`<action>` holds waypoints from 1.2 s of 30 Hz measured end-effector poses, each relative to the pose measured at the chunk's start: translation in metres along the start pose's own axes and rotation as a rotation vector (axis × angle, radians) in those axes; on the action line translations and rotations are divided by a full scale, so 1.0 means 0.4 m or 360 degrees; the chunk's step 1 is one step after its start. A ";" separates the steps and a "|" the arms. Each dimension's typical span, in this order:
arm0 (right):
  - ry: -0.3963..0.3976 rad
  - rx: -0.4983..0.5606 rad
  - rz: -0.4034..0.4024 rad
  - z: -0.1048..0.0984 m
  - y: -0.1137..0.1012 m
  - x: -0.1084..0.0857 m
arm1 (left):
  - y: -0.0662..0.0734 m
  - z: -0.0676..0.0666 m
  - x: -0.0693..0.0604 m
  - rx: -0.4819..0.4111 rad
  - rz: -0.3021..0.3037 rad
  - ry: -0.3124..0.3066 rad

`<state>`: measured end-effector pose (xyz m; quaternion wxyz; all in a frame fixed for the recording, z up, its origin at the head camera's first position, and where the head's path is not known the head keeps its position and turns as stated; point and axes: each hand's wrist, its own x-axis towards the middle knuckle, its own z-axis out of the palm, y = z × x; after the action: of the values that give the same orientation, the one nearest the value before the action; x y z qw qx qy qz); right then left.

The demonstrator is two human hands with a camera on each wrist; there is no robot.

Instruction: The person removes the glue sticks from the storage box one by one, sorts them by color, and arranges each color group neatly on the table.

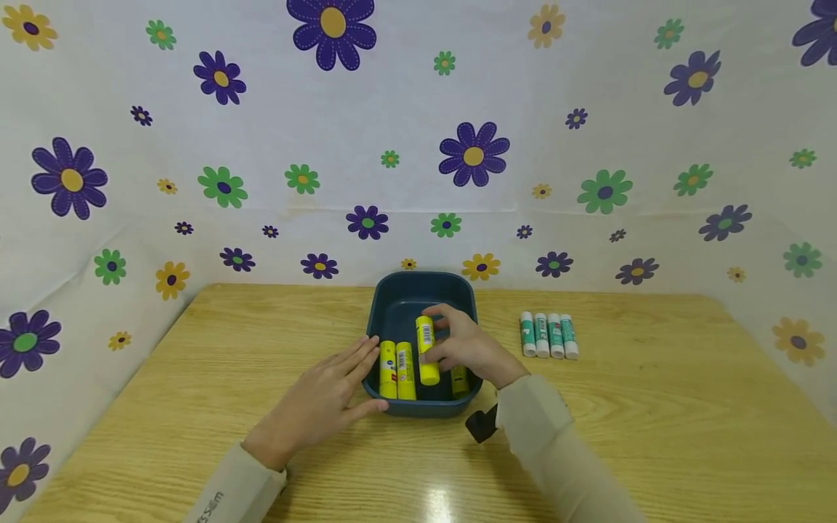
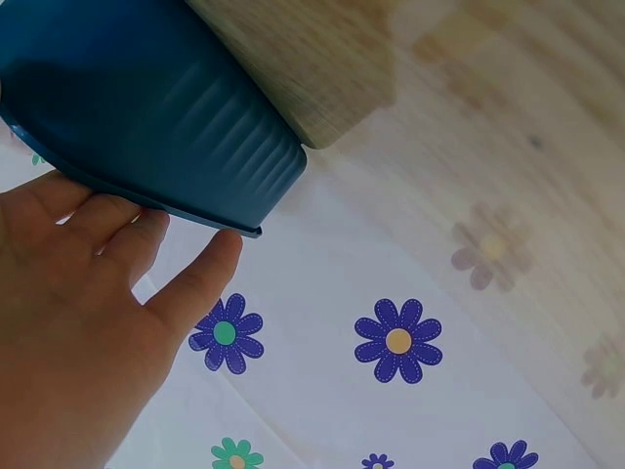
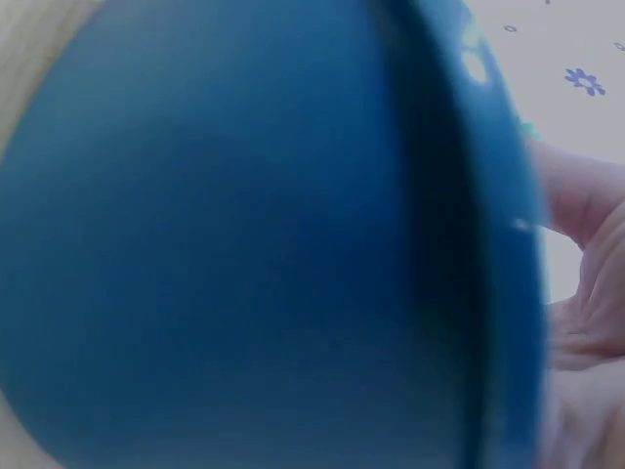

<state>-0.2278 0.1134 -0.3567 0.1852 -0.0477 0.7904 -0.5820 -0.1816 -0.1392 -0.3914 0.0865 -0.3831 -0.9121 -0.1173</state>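
A dark blue bin [image 1: 425, 409] stands on the table. Two yellow glue sticks [image 1: 405, 370] lie side by side in its near left part, and another yellow glue stick [image 1: 460, 381] lies at the near right, partly hidden by my right hand. Between thumb and fingers, my right hand [image 1: 474, 349] pinches a yellow glue stick [image 1: 428, 356] over the bin. In the right wrist view the bin's wall [image 3: 225, 244] hides that grip. My left hand [image 1: 320, 399] rests with extended fingers against the bin's left rim; the left wrist view shows fingertips [image 2: 227, 244] touching the rim.
Several green-and-white glue sticks [image 1: 549, 335] lie in a row on the wooden table [image 1: 654, 407], right of the bin. A white flowered cloth [image 1: 405, 102] hangs behind the table and along its sides. A black object [image 1: 482, 425] shows by the right sleeve.
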 end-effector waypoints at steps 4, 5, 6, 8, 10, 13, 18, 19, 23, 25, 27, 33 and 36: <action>-0.0017 0.0017 -0.0017 -0.019 -0.004 -0.004 | 0.001 -0.001 -0.001 0.0006 -0.0022 -0.0013; -0.0018 0.0016 -0.0021 -0.024 -0.004 -0.004 | 0.001 -0.002 -0.001 0.0011 -0.0026 -0.0016; -0.0024 0.0019 -0.0028 -0.029 -0.005 -0.005 | 0.002 -0.002 -0.001 0.0012 -0.0028 -0.0017; -0.0028 0.0031 -0.0034 -0.038 -0.005 -0.007 | 0.001 -0.001 -0.001 0.0015 -0.0034 -0.0023; -0.0028 0.0041 -0.0034 -0.049 -0.008 -0.010 | 0.002 -0.001 -0.001 0.0011 -0.0037 -0.0025; -0.0034 0.0067 -0.0038 -0.069 -0.016 -0.018 | 0.000 0.000 0.000 0.0011 -0.0036 -0.0022; -0.0028 0.0073 -0.0029 -0.099 -0.022 -0.031 | -0.001 0.000 0.000 0.0020 -0.0035 -0.0012; -0.0024 0.0074 -0.0025 -0.105 -0.021 -0.034 | -0.001 0.000 0.000 0.0018 -0.0034 -0.0009; -0.0007 0.0082 -0.0019 -0.129 -0.013 -0.047 | -0.001 0.002 0.000 0.0011 -0.0024 0.0001; 0.0001 0.0080 -0.0031 -0.141 -0.007 -0.052 | 0.000 0.002 0.000 0.0006 -0.0022 0.0000; 0.0004 0.0079 -0.0038 -0.151 -0.002 -0.057 | 0.000 0.003 0.000 0.0004 -0.0020 -0.0002; 0.0027 0.0091 -0.0045 -0.176 0.007 -0.077 | 0.002 0.002 -0.002 -0.0009 -0.0026 0.0009; 0.0037 0.0095 -0.0061 -0.189 0.012 -0.088 | 0.003 0.000 -0.002 -0.0017 -0.0037 0.0008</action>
<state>-0.2206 0.1933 -0.3336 0.1661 -0.0505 0.7737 -0.6093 -0.1802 -0.1388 -0.3915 0.0854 -0.3728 -0.9156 -0.1241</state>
